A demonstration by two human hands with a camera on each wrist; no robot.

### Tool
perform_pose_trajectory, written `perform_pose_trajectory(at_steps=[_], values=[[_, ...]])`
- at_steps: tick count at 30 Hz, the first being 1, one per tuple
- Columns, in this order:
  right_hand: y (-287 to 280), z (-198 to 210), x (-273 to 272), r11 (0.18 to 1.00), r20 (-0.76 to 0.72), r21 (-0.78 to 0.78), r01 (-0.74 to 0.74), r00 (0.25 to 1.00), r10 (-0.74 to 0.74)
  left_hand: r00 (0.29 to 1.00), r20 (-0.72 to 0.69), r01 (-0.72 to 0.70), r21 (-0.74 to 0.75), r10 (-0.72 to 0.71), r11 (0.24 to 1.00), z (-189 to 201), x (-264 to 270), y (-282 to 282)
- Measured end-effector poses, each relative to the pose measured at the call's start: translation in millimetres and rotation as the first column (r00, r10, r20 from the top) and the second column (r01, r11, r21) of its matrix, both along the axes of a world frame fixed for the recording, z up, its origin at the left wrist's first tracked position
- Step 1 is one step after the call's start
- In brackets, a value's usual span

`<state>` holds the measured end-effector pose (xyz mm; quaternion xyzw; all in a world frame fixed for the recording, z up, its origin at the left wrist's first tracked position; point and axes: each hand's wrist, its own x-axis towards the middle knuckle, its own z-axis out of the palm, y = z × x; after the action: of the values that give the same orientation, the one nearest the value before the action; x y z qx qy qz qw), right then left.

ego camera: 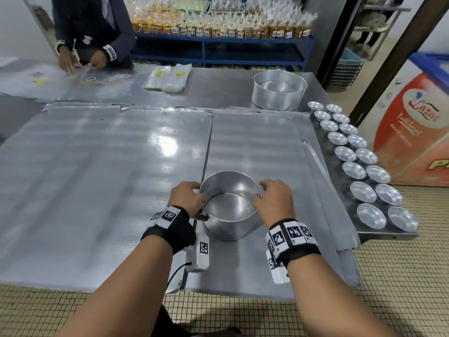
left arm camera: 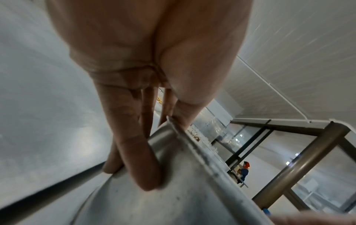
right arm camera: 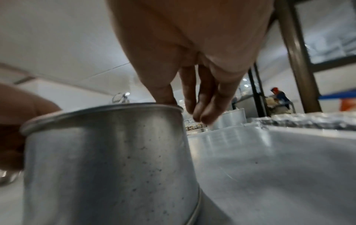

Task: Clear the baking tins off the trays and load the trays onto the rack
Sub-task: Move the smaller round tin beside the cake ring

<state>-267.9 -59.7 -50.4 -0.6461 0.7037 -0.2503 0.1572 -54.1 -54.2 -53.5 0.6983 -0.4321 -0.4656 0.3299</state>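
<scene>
Head view: my left hand [ego camera: 188, 199] and right hand [ego camera: 274, 199] grip round cake tin [ego camera: 229, 205] at 9 and 3 o'clock, on near tray [ego camera: 255, 147].

Left wrist view: fingers [left arm camera: 138, 159] curled on outer wall, thumb over rim.

Right wrist view: thumb inside rim, other fingers [right arm camera: 204, 103] loose beside wall. Tin looks light, stiff, slick; I'd hold rim.

Red-orange chest freezer [ego camera: 413, 132]: cursive logo, lettering too blurred to read.
</scene>
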Motion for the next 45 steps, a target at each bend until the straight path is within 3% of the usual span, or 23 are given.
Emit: perform_pose_trajectory(at_steps=[3,9,11,14,17,19,22,25,31,39,45], values=[[-4.2,-0.4,-11.9,0.993,0.158,0.1,0.059,0.985,-0.074,1.0,0.025,-0.002,0.009,0.002,1.0,6.1,-6.0,-10.0],[-16.8,13.1,-22.1,0.993,0.402,0.107,0.051,0.911,-0.09,0.993,-0.074,-0.098,-0.037,0.095,0.994,25.4,-23.9,-26.0],[-25.7,17.5,-20.8,0.992,0.53,0.109,0.059,0.841,-0.108,0.987,-0.106,-0.128,-0.063,0.121,0.99,29.0,-25.8,-38.5],[-41.0,26.8,-13.2,0.989,0.744,0.147,0.032,0.656,-0.132,0.969,-0.184,-0.19,-0.111,0.168,0.976,32.5,-29.3,-61.8],[-69.2,29.5,-4.0,0.994,0.8,0.108,0.001,0.594,-0.087,0.933,-0.296,-0.259,-0.164,0.203,0.952,33.7,-33.0,-89.8],[-96.2,30.2,1.5,0.998,0.788,0.063,0.013,0.614,-0.058,0.902,-0.382,-0.295,-0.202,0.202,0.934,31.2,-33.3,-116.5],[-144.5,34.9,7.7,0.999,0.703,-0.019,0.043,0.711,-0.018,0.876,-0.456,-0.309,-0.274,0.16,0.911,29.5,-31.9,-167.5],[-206.5,40.2,12.5,0.996,0.723,-0.047,0.072,0.691,-0.016,0.879,-0.47,-0.267,-0.339,0.083,0.902,34.4,-28.7,-231.3],[-347.3,39.8,17.2,0.991,0.765,-0.085,0.107,0.644,-0.004,0.933,-0.358,-0.124,-0.399,-0.03,0.908,29.7,-15.0,-378.8],[-506.2,-15.7,15.9,0.989,0.607,-0.101,0.111,0.794,-0.027,0.974,-0.226,-0.066,-0.419,-0.034,0.906,-19.8,-12.6,-520.2],[-571.5,-51.1,9.6,0.995,0.457,-0.014,0.101,0.885,-0.084,0.993,-0.1,0.026,-0.375,-0.069,0.927,-56.2,-4.8,-577.1]])
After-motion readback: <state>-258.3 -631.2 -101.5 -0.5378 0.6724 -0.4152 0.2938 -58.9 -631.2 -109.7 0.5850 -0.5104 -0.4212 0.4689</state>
